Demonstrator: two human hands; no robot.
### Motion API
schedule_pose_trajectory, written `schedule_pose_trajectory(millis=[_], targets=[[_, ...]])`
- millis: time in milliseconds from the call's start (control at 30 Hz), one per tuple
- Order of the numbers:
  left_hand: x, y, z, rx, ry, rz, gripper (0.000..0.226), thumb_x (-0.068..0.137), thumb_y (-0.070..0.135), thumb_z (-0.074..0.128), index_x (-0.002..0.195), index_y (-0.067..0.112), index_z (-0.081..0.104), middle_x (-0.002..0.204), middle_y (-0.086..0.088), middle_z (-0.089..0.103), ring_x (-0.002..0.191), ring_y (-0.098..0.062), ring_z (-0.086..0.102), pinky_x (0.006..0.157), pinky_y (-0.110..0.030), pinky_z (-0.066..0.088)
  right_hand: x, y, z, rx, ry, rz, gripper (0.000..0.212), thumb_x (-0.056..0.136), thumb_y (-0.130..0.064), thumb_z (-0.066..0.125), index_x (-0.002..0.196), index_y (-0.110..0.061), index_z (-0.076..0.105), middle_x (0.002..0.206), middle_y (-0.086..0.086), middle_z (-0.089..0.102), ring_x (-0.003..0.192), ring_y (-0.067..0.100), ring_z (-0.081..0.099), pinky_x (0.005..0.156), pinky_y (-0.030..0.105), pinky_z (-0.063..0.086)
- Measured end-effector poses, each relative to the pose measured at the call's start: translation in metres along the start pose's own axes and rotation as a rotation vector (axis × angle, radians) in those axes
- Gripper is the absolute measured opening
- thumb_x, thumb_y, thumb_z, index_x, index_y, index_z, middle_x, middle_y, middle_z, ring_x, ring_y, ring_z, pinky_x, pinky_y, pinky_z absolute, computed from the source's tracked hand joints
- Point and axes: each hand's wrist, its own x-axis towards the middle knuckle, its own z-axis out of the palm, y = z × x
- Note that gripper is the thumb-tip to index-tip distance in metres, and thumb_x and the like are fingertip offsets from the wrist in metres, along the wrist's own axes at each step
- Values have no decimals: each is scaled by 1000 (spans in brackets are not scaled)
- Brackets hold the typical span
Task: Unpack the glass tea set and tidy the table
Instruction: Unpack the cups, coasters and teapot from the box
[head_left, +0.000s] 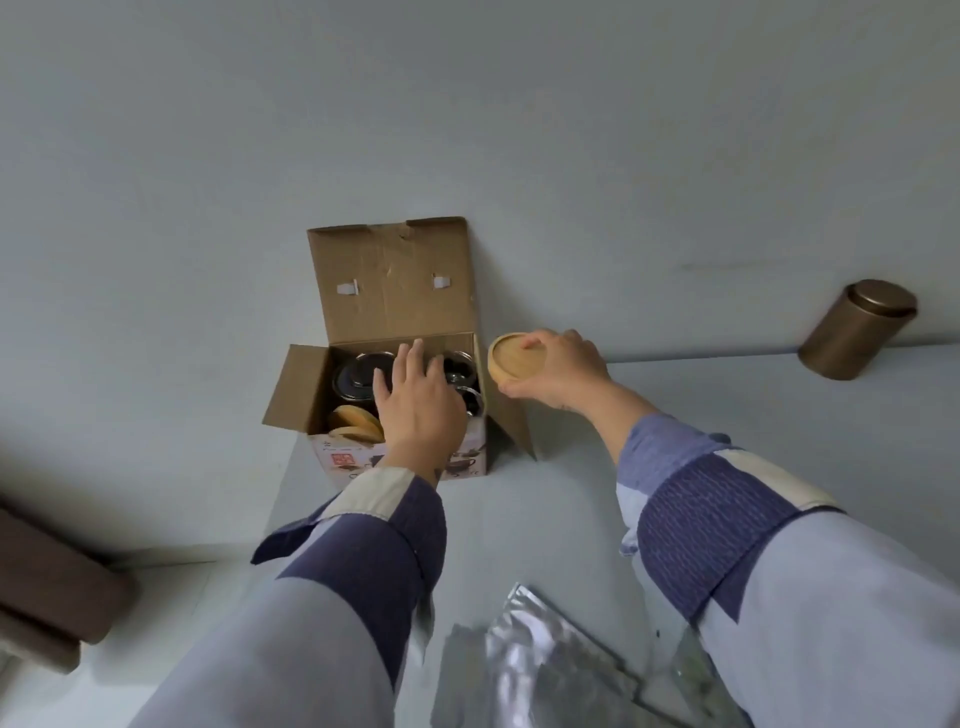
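An open cardboard box (392, 291) stands at the far left corner of the white table (545, 519), its lid flap upright against the wall. Inside it I see a glass teapot (358, 376), glass cups (462, 371) and wooden coasters (356, 421) on edge. My left hand (418, 408) reaches into the box with fingers spread over the glassware, holding nothing that I can see. My right hand (553, 371) grips a round wooden coaster (511, 361) just right of the box, above the table's far edge.
A bronze metal tin (857, 330) stands at the back right by the wall. Silver foil pouches (545, 670) lie at the near edge between my arms. A brown piece of furniture (47, 587) sits low at the left.
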Motion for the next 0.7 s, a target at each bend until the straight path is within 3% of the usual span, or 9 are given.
schedule_pose_trajectory(millis=[233, 333, 433, 567, 700], targets=[[-19, 141, 62, -127, -188, 180, 53, 95, 13, 37, 147, 10, 25, 159, -6, 13, 147, -20, 8, 119, -35, 7, 7, 142, -54, 27, 13, 176, 68, 63, -53, 75, 122, -29, 52, 128, 9, 49, 122, 30, 48, 95, 32, 44], [-25, 197, 98, -138, -376, 191, 55, 99, 25, 38, 149, 11, 19, 160, -4, 7, 147, -21, 5, 119, -37, 8, 16, 204, -66, 30, -4, 219, 69, 62, -51, 76, 122, -28, 52, 127, 8, 49, 120, 30, 48, 94, 37, 49], [-27, 238, 129, -90, -547, 194, 71, 98, 42, 42, 151, 9, 7, 160, -5, -2, 147, -20, -2, 120, -39, 6, 29, 257, -71, 49, -9, 274, 71, 62, -47, 76, 124, -23, 49, 126, 9, 48, 120, 29, 45, 92, 41, 51], [-20, 259, 156, -71, -640, 165, 103, 86, 52, 58, 150, 6, -8, 159, -6, -11, 147, -21, -7, 120, -38, 7, 53, 310, -71, 74, 81, 312, 86, 64, -41, 79, 134, -14, 37, 132, 11, 45, 127, 32, 39, 98, 36, 41], [-14, 260, 165, -39, -659, 156, 110, 83, 52, 62, 149, 7, -13, 159, -4, -15, 147, -18, -8, 120, -34, 7, 79, 347, -60, 252, 251, 369, 84, 62, -34, 82, 131, -14, 39, 133, 9, 46, 127, 30, 39, 103, 38, 40]])
